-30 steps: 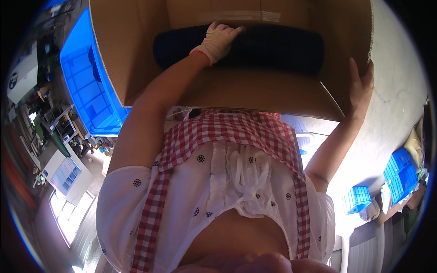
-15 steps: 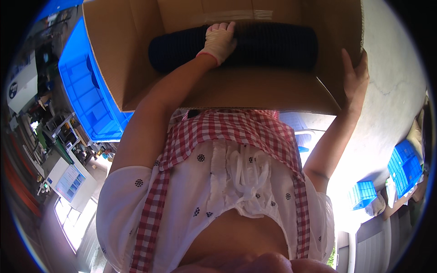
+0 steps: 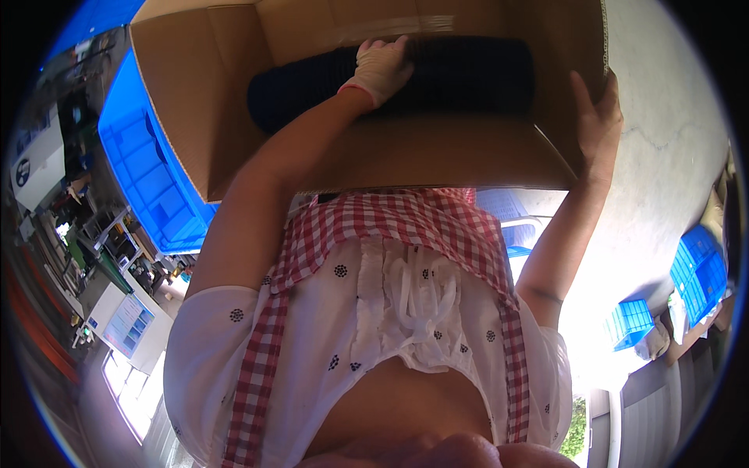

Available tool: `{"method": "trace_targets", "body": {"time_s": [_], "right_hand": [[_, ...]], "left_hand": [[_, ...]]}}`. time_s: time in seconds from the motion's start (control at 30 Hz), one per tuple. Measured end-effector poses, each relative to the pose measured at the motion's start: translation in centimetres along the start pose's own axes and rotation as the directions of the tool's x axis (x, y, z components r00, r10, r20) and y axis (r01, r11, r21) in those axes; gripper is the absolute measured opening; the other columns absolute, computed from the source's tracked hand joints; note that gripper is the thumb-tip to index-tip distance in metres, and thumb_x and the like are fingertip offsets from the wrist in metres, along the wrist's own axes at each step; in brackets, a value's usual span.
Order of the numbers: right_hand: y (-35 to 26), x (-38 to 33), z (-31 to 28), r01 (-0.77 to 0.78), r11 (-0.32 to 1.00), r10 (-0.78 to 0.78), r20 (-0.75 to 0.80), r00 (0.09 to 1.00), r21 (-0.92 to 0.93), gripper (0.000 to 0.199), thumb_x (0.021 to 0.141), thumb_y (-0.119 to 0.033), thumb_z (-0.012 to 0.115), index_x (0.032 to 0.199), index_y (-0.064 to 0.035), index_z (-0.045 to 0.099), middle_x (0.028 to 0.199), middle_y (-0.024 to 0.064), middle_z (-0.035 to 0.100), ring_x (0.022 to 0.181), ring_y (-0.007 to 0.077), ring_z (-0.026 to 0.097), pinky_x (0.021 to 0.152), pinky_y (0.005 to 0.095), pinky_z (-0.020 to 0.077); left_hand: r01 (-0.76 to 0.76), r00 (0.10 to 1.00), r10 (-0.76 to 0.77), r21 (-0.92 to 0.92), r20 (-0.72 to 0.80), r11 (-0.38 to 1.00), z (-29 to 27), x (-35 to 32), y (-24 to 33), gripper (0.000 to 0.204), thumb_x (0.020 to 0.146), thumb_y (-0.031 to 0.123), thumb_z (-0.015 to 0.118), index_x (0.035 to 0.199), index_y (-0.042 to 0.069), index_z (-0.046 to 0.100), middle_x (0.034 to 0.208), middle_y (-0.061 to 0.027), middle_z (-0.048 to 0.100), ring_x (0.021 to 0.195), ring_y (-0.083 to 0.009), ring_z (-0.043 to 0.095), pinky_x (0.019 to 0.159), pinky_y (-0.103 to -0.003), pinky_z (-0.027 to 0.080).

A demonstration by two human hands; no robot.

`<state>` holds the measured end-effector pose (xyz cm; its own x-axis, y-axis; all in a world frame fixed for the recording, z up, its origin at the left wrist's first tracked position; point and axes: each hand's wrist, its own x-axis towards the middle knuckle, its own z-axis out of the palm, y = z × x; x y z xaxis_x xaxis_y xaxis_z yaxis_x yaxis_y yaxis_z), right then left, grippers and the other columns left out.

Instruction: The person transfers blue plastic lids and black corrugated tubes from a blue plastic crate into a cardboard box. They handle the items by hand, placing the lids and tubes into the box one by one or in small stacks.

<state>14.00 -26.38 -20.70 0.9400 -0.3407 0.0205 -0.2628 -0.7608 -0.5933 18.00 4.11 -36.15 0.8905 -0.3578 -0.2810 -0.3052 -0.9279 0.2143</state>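
Upper middle, a large cardboard box [image 3: 437, 160] has its open side toward me. Inside it lies a long, dark blue ribbed cylinder [image 3: 476, 76], perhaps a stack of round pieces; it is too dark to be sure. My left hand [image 3: 380, 72], in a whitish glove with bare fingertips, reaches in and curls its fingers over the cylinder's middle. At the box's right wall, my bare right hand [image 3: 599, 121] grips the edge, thumb on the inner side and fingers toward the outside.
A big blue plastic crate [image 3: 152, 168] stands left of the box. Farther right are smaller blue baskets [image 3: 698, 269] beside a pale floor [image 3: 663, 101]. Equipment and a white board [image 3: 125, 320] fill the far left.
The box with the cylinder and both hands has shifted slightly left in view. Both hands keep the same hold.
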Motion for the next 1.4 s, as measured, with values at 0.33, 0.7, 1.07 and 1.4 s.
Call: {"method": "trace_targets", "body": {"time_s": [0.33,0.7,1.07,1.4], "right_hand": [[-0.6,-0.4,0.3,0.023,0.998,-0.024,0.010,1.000,0.061,0.055,0.086,-0.037,0.065,0.127,-0.0043,0.050,0.112,0.0216,0.064,0.108,0.0373,0.060,0.089,0.0398,0.0497],[-0.9,-0.6,0.5,-0.012,0.998,0.011,0.023,1.000,0.057,0.054,0.088,-0.038,0.063,0.128,-0.0035,0.051,0.115,0.0215,0.063,0.110,0.0346,0.060,0.090,0.0377,0.0470],[-0.9,-0.6,0.9,0.006,0.999,-0.007,0.019,1.000,0.035,0.056,0.087,-0.039,0.064,0.128,-0.0028,0.050,0.113,0.0221,0.064,0.108,0.0352,0.061,0.089,0.0383,0.0485],[-1.8,-0.8,0.8,-0.027,0.996,0.024,0.039,0.999,0.081,0.052,0.087,-0.036,0.065,0.127,-0.0053,0.051,0.114,0.0204,0.064,0.110,0.0345,0.060,0.089,0.0380,0.0481]], "left_hand": [[0.119,0.983,-0.117,0.004,-0.141,0.993,1.8,-0.2,-0.1,0.054,0.081,0.030,0.066,0.129,0.013,0.048,0.112,-0.0088,0.062,0.112,-0.0289,0.054,0.101,-0.044,0.036],[-0.350,0.905,0.370,0.127,-0.212,0.928,1.9,0.7,-1.0,0.054,0.077,0.007,0.059,0.129,0.019,0.049,0.108,-0.0031,0.064,0.108,-0.0242,0.055,0.100,-0.044,0.037],[0.017,1.000,-0.017,-0.040,0.005,0.999,1.6,1.9,0.1,0.053,0.086,0.031,0.060,0.135,0.016,0.043,0.104,-0.0122,0.064,0.109,-0.0286,0.055,0.102,-0.042,0.034],[0.143,0.989,-0.139,-0.093,0.045,0.985,1.2,2.2,1.2,0.062,0.083,0.041,0.064,0.135,0.015,0.043,0.107,-0.0079,0.065,0.113,-0.0285,0.053,0.102,-0.042,0.033]]}}
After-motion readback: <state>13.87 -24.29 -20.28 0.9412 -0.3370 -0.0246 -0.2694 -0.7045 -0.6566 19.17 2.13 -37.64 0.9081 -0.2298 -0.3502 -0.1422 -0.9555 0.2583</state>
